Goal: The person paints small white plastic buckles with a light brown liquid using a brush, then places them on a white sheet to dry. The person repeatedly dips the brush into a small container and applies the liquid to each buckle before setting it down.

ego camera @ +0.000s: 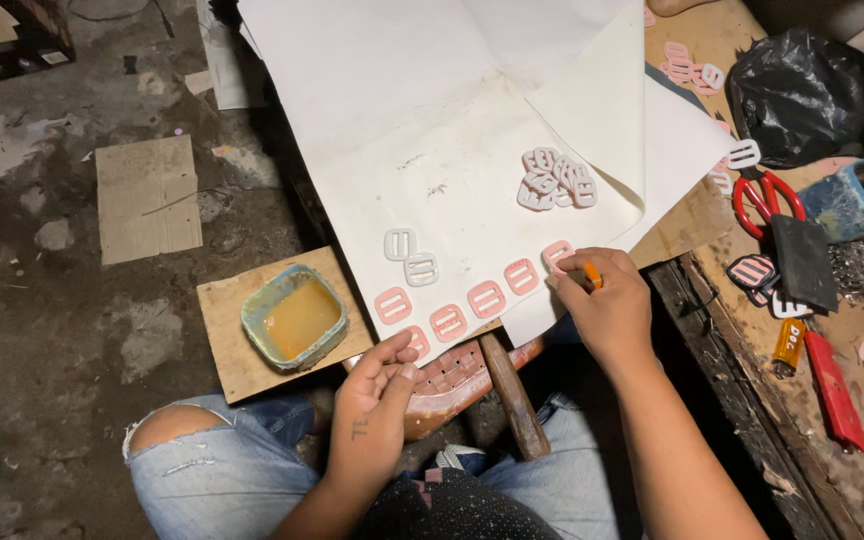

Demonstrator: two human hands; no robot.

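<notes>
Right hand (607,305) pinched on perhaps an orange brush (592,275) over a pink buckle (557,255); left hand (377,400) loosely curled, empty, beside the glue tub (294,318).

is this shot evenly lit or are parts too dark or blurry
Head view: uneven; the white paper sheet is brightly lit, the floor and right bench edge fall dark; the right hand and pink buckles look sharp; the far right corner is soft.

pink buckles (485,299) on white paper (432,130), red scissors (767,195), black bag (797,92), amber glue (299,318).
</notes>
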